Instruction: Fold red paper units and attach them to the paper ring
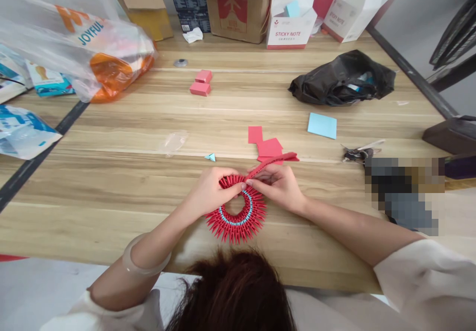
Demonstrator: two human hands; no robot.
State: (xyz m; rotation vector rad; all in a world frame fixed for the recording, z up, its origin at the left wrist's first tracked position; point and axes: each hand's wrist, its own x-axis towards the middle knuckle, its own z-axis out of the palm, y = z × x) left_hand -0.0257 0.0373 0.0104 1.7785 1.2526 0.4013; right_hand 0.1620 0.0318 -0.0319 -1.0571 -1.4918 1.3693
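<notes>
Sitting between the left hand (216, 188) and right hand (280, 186), slightly nearer the person, the red paper ring (256, 210) is pinched at its far rim by the left; the right, thumbs almost meeting, pinches a red strip (273, 162) there.

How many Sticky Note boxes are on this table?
2. The first Sticky Note box stands at the back of the table, beside a brown carton. The second Sticky Note box stands farther right, behind the black bag. Others could be hidden.
</notes>
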